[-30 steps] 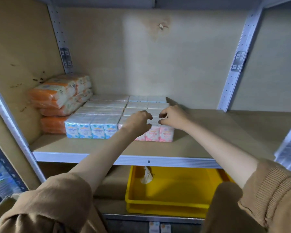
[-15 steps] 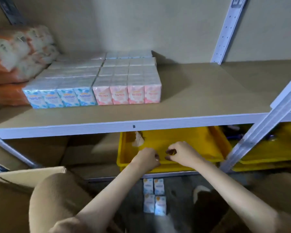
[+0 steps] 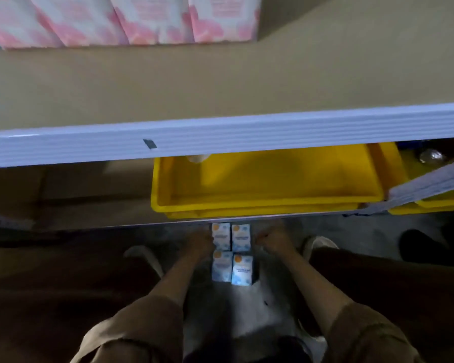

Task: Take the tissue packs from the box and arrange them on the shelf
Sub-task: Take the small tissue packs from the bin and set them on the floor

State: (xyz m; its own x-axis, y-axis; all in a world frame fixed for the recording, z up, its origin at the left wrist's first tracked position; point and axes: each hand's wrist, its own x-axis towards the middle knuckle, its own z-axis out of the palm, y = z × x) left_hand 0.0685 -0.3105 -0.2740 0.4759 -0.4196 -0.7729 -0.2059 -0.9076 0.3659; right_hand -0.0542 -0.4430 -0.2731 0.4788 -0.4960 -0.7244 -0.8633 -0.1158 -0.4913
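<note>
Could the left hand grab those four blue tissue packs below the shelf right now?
Likely yes: the left hand is right at the left side of the blue tissue packs, with nothing between them, and the yellow tray sits farther back.

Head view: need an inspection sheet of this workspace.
Surface: tan shelf board, white metal front edge; grey floor below.
Job's things: four blue-and-white tissue packs in a two-by-two block on the floor; pink-and-white tissue packs in a row on the shelf.
Clutter: yellow plastic tray on the lower level; second yellow tray to its right.
Grippers: left hand against the block's left side, right hand just right of it; both curled, grip unclear.
Cables: nothing seen.
Surroundings: white metal upright at right; scene dim.
</note>
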